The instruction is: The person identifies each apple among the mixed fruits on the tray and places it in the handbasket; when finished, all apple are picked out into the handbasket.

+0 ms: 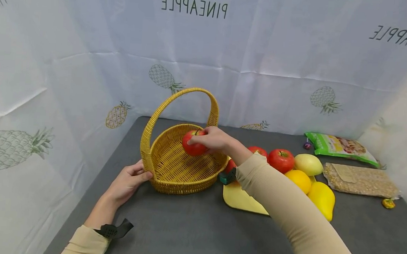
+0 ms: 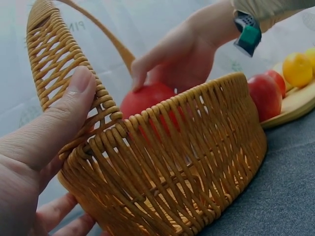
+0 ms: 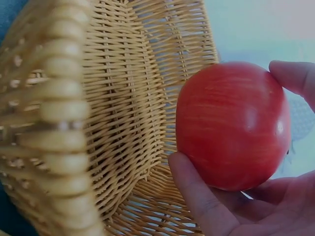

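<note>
A red apple [image 1: 194, 143] is gripped by my right hand [image 1: 217, 139] over the inside of a yellow wicker basket [image 1: 185, 189]. The right wrist view shows the apple [image 3: 234, 125] between thumb and fingers, with the woven basket wall [image 3: 118, 98] beside it. My left hand [image 1: 128, 182] holds the basket's left side at the foot of its arched handle [image 1: 151, 127]. In the left wrist view the thumb of that left hand [image 2: 44, 128] presses the wicker near the rim, and other fingers lie lower against the side. No other fruit shows inside the basket.
Right of the basket, a light yellow board [image 1: 242, 200] bears several fruits: red apples [image 1: 281, 160], a pale yellow fruit [image 1: 308, 164], a round yellow one [image 1: 299, 181] and a mango-like one [image 1: 321, 200]. Farther right lie a green packet [image 1: 343, 148] and a clear bag of grains [image 1: 362, 180].
</note>
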Available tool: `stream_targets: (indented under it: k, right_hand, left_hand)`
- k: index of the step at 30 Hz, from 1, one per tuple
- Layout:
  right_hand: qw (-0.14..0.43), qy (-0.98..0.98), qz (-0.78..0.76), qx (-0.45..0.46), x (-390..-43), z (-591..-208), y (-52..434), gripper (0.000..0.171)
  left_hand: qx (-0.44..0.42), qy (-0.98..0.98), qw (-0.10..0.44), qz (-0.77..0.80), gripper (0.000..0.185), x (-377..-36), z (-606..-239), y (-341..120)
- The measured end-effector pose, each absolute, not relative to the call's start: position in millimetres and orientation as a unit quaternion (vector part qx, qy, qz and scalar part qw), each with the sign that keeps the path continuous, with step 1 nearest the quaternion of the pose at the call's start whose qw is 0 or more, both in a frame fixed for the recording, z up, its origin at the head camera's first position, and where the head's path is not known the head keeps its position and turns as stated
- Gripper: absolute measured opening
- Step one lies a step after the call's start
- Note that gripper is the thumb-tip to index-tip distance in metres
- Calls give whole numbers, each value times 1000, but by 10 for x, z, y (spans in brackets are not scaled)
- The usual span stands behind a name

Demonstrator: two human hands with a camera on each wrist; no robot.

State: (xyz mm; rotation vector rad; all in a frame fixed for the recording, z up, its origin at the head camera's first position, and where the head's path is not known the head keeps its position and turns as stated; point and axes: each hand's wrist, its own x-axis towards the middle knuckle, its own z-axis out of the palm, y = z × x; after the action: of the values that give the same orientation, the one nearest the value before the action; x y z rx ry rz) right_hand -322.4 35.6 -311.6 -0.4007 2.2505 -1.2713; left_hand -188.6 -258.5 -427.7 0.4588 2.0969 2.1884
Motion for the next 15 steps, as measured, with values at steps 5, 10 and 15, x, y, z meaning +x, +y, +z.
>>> stream_targets:
  k: [5, 10, 15]
  right_hand:
    - [248, 840, -460, -144, -3296, -3153, 289, 66]
    - [245, 842, -460, -139, -3352, -3180, 239, 69]
    - [246, 841, -461, -139, -3415, -3225, 169, 66]
  left_hand:
    - [162, 682, 38, 713, 35, -1883, -4315, -2609]
    - [176, 674, 44, 716, 45, -1883, -4318, -2619]
    - [179, 676, 38, 713, 45, -1902, -4301, -2615]
